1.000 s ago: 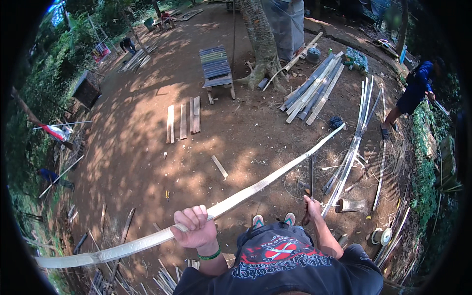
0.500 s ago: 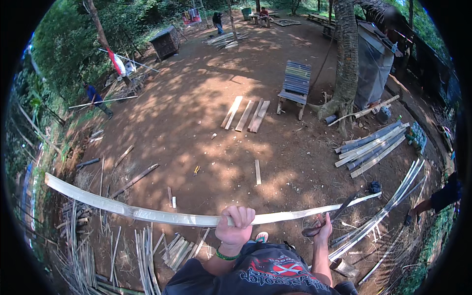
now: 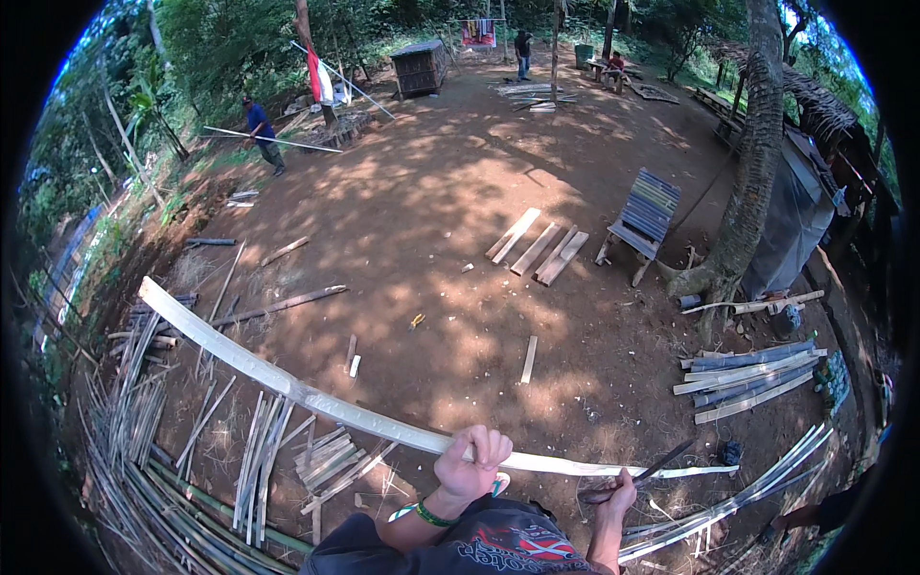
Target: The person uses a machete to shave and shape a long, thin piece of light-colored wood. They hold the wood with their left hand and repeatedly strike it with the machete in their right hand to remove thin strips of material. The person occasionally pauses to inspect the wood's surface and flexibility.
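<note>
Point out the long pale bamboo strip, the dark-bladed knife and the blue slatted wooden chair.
Long pale bamboo strip (image 3: pixel 287 383): head view, mid-length.
Dark-bladed knife (image 3: pixel 661 462): head view, blade.
Blue slatted wooden chair (image 3: pixel 650 203): head view, backrest.

Left hand (image 3: pixel 470 462) fist raised, grip closed, right hand (image 3: pixel 616 494) curled lower

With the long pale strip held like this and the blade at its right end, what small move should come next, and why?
Probably a short push of the blade further along the bamboo strip. The left hand grips the strip from above and the right hand holds the blade against its thin right part, so the strip looks steadied for a cut.
</note>
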{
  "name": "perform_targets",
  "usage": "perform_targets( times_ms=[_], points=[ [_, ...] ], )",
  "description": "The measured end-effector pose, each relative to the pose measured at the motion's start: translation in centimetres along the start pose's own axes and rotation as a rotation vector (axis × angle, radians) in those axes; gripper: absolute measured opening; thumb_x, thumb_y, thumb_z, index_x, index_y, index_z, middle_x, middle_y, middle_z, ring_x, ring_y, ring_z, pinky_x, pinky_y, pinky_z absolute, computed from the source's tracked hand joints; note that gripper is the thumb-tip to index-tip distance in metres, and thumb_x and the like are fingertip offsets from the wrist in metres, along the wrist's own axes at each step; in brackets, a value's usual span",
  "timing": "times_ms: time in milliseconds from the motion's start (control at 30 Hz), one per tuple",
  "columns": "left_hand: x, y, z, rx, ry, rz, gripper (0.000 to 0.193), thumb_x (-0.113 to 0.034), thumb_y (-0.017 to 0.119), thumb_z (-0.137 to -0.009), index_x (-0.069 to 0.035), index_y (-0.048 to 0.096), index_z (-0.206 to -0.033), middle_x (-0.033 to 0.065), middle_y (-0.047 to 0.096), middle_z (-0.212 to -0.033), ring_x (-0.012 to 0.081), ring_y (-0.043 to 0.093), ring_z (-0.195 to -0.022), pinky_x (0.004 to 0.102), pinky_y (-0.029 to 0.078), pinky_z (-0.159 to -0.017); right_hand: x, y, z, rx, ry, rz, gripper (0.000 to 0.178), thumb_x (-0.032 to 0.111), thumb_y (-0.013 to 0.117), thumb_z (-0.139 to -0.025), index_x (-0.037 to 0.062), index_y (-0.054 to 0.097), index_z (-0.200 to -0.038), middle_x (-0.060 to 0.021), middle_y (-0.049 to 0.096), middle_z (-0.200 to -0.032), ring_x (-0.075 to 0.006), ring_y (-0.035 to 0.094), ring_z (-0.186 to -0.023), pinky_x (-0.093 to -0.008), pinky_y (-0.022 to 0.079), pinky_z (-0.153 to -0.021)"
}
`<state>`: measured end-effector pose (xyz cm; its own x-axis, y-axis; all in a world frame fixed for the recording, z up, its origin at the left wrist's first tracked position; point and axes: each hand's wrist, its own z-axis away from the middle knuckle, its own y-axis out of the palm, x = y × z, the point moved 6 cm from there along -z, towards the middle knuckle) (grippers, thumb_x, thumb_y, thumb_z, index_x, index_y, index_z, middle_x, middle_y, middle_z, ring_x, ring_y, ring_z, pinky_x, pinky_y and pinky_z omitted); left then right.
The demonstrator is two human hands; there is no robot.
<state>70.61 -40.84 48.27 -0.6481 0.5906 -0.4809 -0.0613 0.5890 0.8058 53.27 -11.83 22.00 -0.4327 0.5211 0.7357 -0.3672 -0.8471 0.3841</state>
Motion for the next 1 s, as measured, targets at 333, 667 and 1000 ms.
perform_targets(
  times_ms=[333, 667, 1000],
  points=[
    [-0.8, -0.6, 1.7, -0.015, -0.006, 0.015, 0.052, -0.050, 0.043, -0.099, -0.009, 0.043, -0.068, 0.0002, 0.035, -0.058, 0.0124, 0.030, -0.055, 0.0312, 0.025, -0.059, 1.2, -1.5, 1.9, -0.064, -0.050, 0.091, 0.018, 0.005, 0.061, -0.089, 0.0114, 0.048, -0.078, 0.0039, 0.042, -0.062, -0.0088, 0.043, -0.049, -0.0240, 0.036, -0.046],
    [-2.3, 1.1, 1.0, 0.126, 0.019, 0.061, 0.055, -0.055, 0.044, -0.098, -0.008, 0.046, -0.070, 0.0003, 0.040, -0.060, 0.0136, 0.032, -0.057, 0.0316, 0.026, -0.059, 3.6, -1.0, 3.3, -0.054, -0.109, 0.015, 0.016, 0.012, 0.062, -0.091, 0.0099, 0.051, -0.080, 0.0038, 0.045, -0.065, -0.0074, 0.043, -0.054, -0.0233, 0.037, -0.048],
    [-3.2, 0.4, 0.8, 0.102, 0.046, 0.080, 0.056, -0.057, 0.041, -0.098, -0.009, 0.045, -0.069, -0.0008, 0.038, -0.059, 0.0130, 0.030, -0.055, 0.0316, 0.025, -0.060, 6.2, 0.7, 4.5, -0.021, -0.153, -0.004, 0.017, 0.012, 0.061, -0.092, 0.0104, 0.051, -0.079, 0.0042, 0.045, -0.064, -0.0071, 0.044, -0.053, -0.0229, 0.036, -0.047]
  ],
)
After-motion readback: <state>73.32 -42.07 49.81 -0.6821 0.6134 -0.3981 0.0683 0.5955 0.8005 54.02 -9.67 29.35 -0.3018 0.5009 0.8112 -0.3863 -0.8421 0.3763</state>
